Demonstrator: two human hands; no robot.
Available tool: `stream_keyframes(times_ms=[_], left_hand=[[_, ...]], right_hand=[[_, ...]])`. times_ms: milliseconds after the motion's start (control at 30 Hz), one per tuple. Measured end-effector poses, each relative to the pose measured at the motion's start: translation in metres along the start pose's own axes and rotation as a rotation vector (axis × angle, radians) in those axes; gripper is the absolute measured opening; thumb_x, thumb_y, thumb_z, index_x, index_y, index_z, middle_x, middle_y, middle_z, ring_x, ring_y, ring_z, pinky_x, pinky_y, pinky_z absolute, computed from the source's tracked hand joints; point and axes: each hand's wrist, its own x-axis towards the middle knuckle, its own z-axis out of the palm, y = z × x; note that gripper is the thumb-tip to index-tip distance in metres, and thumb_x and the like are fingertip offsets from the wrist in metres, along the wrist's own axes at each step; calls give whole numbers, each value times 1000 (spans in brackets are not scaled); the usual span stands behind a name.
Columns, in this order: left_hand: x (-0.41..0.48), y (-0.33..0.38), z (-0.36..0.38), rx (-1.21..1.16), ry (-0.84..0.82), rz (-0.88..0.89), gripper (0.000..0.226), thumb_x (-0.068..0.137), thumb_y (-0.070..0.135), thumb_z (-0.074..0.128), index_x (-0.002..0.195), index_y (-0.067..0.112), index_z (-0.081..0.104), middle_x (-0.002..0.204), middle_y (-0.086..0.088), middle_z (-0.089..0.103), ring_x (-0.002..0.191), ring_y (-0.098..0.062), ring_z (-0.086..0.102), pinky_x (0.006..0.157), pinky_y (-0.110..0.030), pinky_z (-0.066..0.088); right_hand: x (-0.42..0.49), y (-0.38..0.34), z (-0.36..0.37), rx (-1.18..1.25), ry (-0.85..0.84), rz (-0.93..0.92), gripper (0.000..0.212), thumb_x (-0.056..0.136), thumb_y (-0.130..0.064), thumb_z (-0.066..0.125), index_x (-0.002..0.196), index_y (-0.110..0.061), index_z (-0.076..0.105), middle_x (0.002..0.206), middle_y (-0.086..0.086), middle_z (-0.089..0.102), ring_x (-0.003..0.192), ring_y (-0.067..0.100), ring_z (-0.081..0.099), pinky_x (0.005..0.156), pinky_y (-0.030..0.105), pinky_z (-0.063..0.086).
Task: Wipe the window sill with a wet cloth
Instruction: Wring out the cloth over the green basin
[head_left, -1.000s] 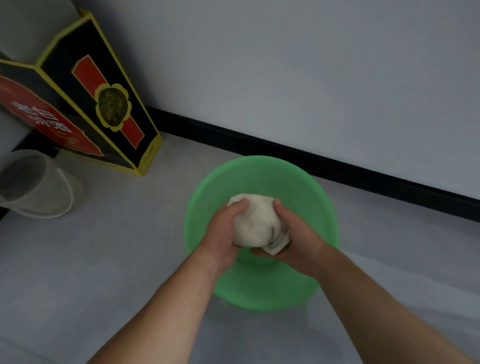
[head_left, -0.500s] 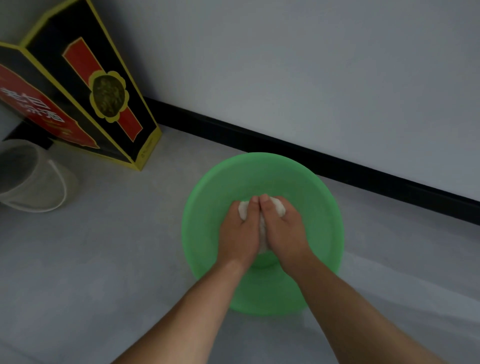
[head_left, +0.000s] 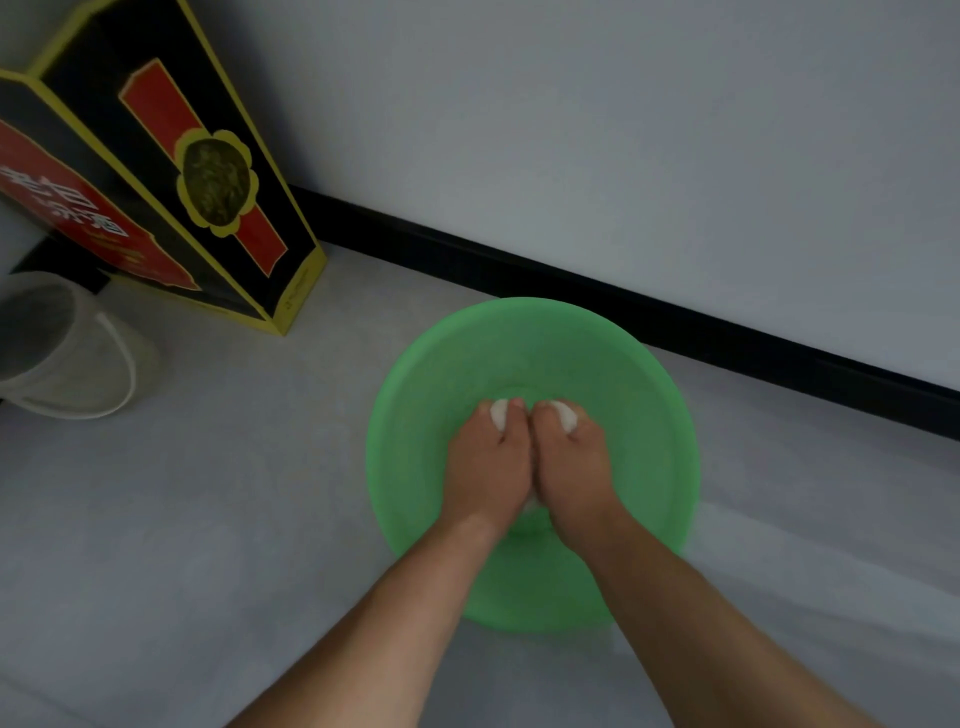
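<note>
The white cloth (head_left: 567, 417) sits bunched into a tight wad in the middle of the green plastic basin (head_left: 415, 395), at lower centre of the frame. Only two small pale patches of it show past the knuckles. The left hand (head_left: 485, 462) and right hand (head_left: 571, 462) lie side by side and touching, backs upward, with the fingers (head_left: 545, 426) of both curled down and clenched around the wad. Judged from this grasp, the step in hand is soaking or wringing; the window sill is not in view and wiping has not begun. The cloth should handle as soft, limp and light, heavier and prone to dripping once wet. It offers no fixed grip point, so it is best gathered whole in the palm and squeezed out over the basin before it is carried. Whether the basin holds water cannot be told from here. The basin rests on a pale grey floor (head_left: 234, 493) near the black baseboard (head_left: 727, 343) that runs diagonally under a plain wall. A tall black, red and yellow carton (head_left: 208, 171) stands at upper left, with a translucent plastic bucket (head_left: 67, 348) just below it at the left edge. Both stand well apart from the basin and do not obstruct the hands.
</note>
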Motion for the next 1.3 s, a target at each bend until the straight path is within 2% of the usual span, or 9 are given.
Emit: stream_keyframes(times_ms=[133, 233, 367, 500, 667, 1100, 1200, 1233, 1300], left_hand=[[8, 2, -10, -3, -59, -77, 29, 100, 38, 41, 101, 15, 59, 95, -2, 67, 90, -20, 64, 71, -27, 42], [9, 15, -25, -277, -186, -238, 35, 97, 47, 45, 129, 31, 42, 112, 2, 60, 91, -20, 64, 60, -28, 49], [-5, 16, -18, -181, -110, -23, 35, 96, 49, 46, 121, 26, 56, 110, 5, 63, 95, -17, 63, 70, -32, 51], [-12, 13, -9, -1, 47, 64, 34, 100, 42, 44, 81, 16, 54, 72, 4, 62, 70, -16, 59, 63, -35, 45], [-11, 8, -8, -44, 31, 88, 36, 101, 40, 42, 74, 15, 45, 62, 7, 52, 62, -15, 51, 64, -38, 42], [-19, 0, -5, 32, 61, 55, 36, 101, 35, 37, 76, 12, 49, 74, -8, 60, 75, -31, 57, 67, -42, 41], [-14, 6, -14, -74, -16, -73, 20, 99, 34, 50, 96, 14, 54, 85, 0, 62, 83, -25, 60, 66, -28, 43], [-11, 12, -22, -143, -67, -133, 25, 97, 36, 55, 113, 16, 53, 97, 3, 62, 91, -20, 60, 73, -23, 45], [-6, 27, -39, -266, -116, -220, 59, 90, 39, 66, 139, 20, 41, 122, 3, 56, 109, -17, 59, 95, -30, 48]], right_hand=[[-2, -4, -4, -33, -94, 2, 13, 95, -26, 58, 93, -15, 63, 87, 6, 68, 78, 17, 63, 72, 37, 55], [-6, -3, -11, 14, -176, -29, 33, 93, -37, 60, 125, -35, 56, 114, 2, 63, 95, 20, 68, 73, 40, 60], [-7, -16, -12, 98, -82, -46, 12, 99, -28, 55, 95, -20, 63, 81, -1, 63, 66, 14, 60, 47, 29, 48], [-2, -14, -5, 40, -101, -26, 31, 98, -36, 56, 71, -21, 60, 61, -5, 59, 61, 14, 56, 57, 30, 45], [-2, -8, -3, 58, -93, -84, 37, 101, -24, 52, 65, -18, 49, 53, -2, 46, 53, 15, 42, 52, 30, 36], [-13, 1, -3, -103, -63, -202, 36, 99, -10, 50, 65, -17, 39, 57, -3, 39, 51, 5, 33, 50, 25, 31], [-14, -7, -10, -143, -97, -211, 19, 97, -21, 60, 80, -15, 54, 67, -3, 52, 58, 5, 46, 56, 26, 43], [-16, -13, -13, -116, -110, -192, 6, 96, -22, 62, 92, -18, 59, 76, -6, 58, 64, 3, 52, 62, 27, 49], [-24, -32, -23, -35, -105, -112, 25, 94, -21, 64, 118, -23, 55, 100, -12, 62, 84, -2, 61, 76, 21, 55]])
